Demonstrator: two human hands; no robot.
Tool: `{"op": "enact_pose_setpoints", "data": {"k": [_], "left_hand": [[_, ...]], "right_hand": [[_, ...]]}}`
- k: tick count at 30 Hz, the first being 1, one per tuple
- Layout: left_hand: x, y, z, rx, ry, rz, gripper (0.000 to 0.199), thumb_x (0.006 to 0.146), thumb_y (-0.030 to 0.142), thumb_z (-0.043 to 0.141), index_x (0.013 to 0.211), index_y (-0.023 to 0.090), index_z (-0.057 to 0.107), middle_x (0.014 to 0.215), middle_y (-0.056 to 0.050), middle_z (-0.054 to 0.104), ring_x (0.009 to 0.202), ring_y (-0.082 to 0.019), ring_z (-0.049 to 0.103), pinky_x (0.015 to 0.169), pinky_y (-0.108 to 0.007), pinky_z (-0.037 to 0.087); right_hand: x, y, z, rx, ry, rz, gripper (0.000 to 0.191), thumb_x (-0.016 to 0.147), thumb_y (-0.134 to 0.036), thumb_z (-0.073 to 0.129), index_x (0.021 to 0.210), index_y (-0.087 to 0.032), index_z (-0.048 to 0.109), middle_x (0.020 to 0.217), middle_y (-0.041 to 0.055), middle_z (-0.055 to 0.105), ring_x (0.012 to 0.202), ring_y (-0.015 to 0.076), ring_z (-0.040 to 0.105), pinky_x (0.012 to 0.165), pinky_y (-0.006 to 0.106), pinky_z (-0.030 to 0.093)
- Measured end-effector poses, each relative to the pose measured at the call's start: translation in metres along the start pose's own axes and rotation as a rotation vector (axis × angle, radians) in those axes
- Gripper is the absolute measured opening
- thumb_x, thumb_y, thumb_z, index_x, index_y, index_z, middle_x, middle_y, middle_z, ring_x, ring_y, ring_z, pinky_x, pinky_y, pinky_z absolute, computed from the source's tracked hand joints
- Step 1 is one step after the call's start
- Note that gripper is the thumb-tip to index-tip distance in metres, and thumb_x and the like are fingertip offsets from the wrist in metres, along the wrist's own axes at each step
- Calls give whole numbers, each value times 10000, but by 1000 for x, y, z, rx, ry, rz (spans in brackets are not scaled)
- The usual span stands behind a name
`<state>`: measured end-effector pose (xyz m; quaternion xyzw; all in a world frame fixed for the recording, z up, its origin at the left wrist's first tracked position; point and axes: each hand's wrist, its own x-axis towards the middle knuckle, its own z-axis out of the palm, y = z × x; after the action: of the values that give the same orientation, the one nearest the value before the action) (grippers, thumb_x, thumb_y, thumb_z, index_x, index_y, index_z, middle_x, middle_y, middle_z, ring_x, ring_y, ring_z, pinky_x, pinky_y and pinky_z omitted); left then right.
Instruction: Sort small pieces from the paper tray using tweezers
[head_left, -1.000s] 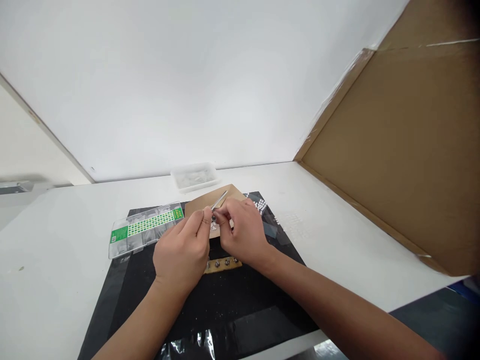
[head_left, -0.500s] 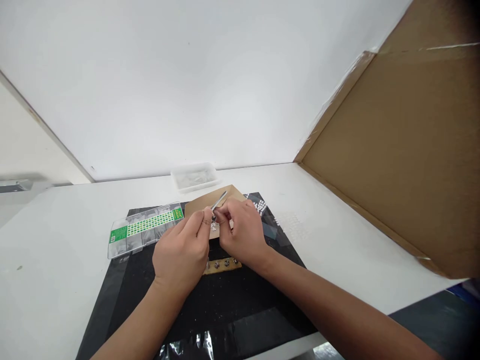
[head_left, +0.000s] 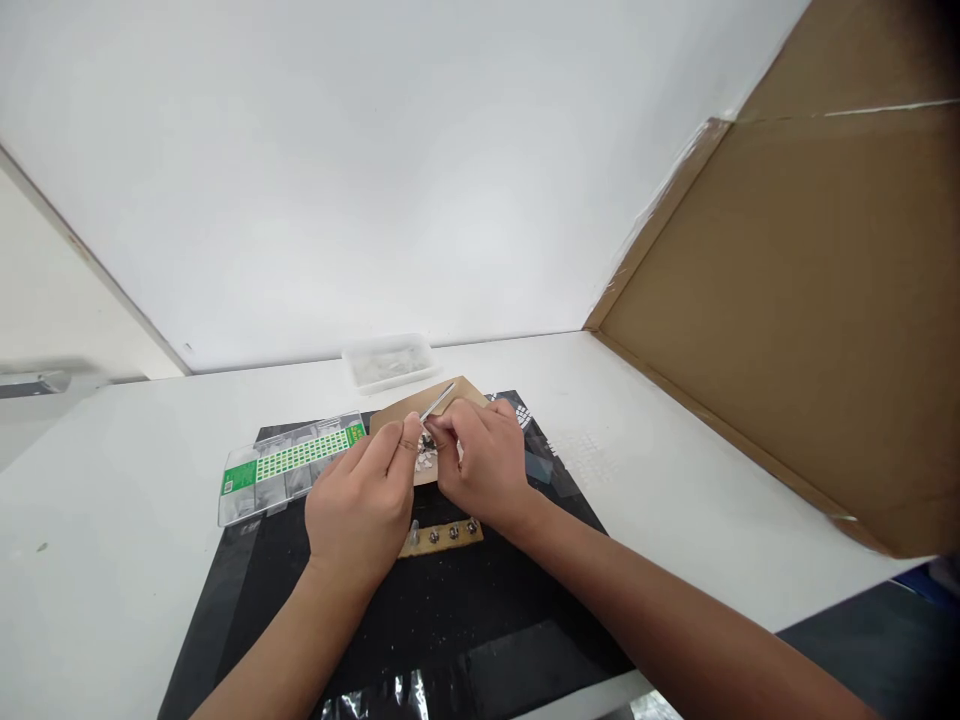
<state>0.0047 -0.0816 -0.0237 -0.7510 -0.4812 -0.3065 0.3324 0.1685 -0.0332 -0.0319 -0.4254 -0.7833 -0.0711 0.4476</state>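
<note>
My left hand [head_left: 364, 490] is closed in a pinch, and a slim silver metal tool [head_left: 437, 401] sticks up to the right from its fingertips. Close beside it my right hand [head_left: 484, 455] is also pinched, its fingertips almost touching the left ones. A small dark piece [head_left: 427, 441] shows between the two hands; its kind and which fingers hold it are unclear. Beneath the fingers, small white pieces [head_left: 424, 462] lie on a brown sheet [head_left: 401, 402]. Nearer to me is a yellowish strip [head_left: 444, 538] bearing several round silver knobs, partly covered by my left hand.
A clear compartment case with a green label [head_left: 296, 460] lies at the left on a black mat [head_left: 450, 620]. Behind stands a translucent white tray [head_left: 390, 362]. White stickers [head_left: 523, 412] sit at the mat's right corner. A large cardboard panel [head_left: 787, 300] rises at the right.
Both hands stay together with the metal tool at nearly the same spot. The fingers have shifted slightly, and more of the strip shows. The whole view has moved a little.
</note>
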Motion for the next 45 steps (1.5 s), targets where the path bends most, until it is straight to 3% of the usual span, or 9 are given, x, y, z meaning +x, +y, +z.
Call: {"op": "enact_pose_setpoints", "data": {"k": [4, 8, 15, 21, 24, 34, 36, 39, 45], "left_hand": [[-2, -10, 12, -29, -72, -51, 326, 986, 101, 558, 1261, 202, 702, 1038, -54, 791, 815, -213, 654, 663, -336, 429], [-1, -17, 18, -99, -129, -78, 290, 972, 113, 594, 1220, 181, 726, 1004, -89, 782, 1036, -297, 608, 817, -371, 495], [-3, -9, 23, -125, -127, -164, 338, 939, 144, 667, 1253, 252, 727, 1293, -107, 705, 1210, -367, 499, 946, -484, 464], [5, -3, 14, -451, -58, -272, 311, 1015, 221, 592, 1299, 239, 717, 1088, -104, 712, 1010, -254, 553, 922, -412, 478], [8, -1, 8, -659, -110, -356, 273, 1045, 253, 551, 1230, 270, 751, 1005, -56, 719, 968, -218, 582, 905, -397, 469], [2, 2, 11, -1121, -206, -729, 232, 960, 406, 677, 1104, 275, 802, 1125, -55, 775, 1062, -229, 696, 768, -328, 592], [4, 3, 10, -1255, -219, -787, 220, 937, 398, 707, 1075, 262, 811, 1134, -59, 783, 1077, -234, 720, 815, -335, 620], [7, 3, 6, -1395, -237, -799, 195, 911, 374, 742, 1040, 253, 824, 1111, -64, 796, 1032, -231, 745, 864, -357, 641], [8, 3, 2, -1447, -250, -763, 170, 904, 363, 750, 1005, 255, 833, 1042, -71, 807, 837, -196, 752, 717, -321, 653]], "right_hand": [[1, 6, -4, 46, -7, 56, 197, 1033, -287, 549, 850, -223, 582, 740, -2, 717, 663, 169, 622, 733, 364, 325], [-2, 6, -9, 117, -43, 78, 196, 1035, -312, 576, 873, -216, 630, 824, 5, 763, 710, 169, 670, 752, 355, 338], [-6, 9, -9, 170, -30, 28, 117, 1018, -290, 630, 933, -219, 667, 828, -22, 766, 736, 158, 696, 773, 340, 354], [-5, 14, -11, 103, -13, -63, 138, 1037, -297, 610, 952, -213, 677, 783, -14, 752, 670, 143, 660, 729, 336, 335], [-5, 15, -13, 83, 0, -114, 120, 1037, -278, 613, 951, -211, 662, 786, -13, 756, 679, 140, 664, 725, 331, 333], [-6, 13, -18, 41, -8, -270, 173, 1026, -271, 646, 868, -211, 608, 808, -7, 784, 697, 124, 698, 714, 336, 347], [-6, 13, -20, 78, -2, -290, 173, 1011, -269, 671, 862, -210, 606, 793, -15, 784, 685, 122, 703, 705, 336, 346], [-7, 13, -23, 145, -10, -261, 169, 1005, -281, 680, 860, -220, 616, 764, -29, 781, 659, 122, 706, 687, 335, 339], [-8, 13, -26, 232, 26, -162, 134, 958, -333, 739, 1023, -250, 656, 759, -59, 791, 640, 120, 715, 710, 325, 362]]}}
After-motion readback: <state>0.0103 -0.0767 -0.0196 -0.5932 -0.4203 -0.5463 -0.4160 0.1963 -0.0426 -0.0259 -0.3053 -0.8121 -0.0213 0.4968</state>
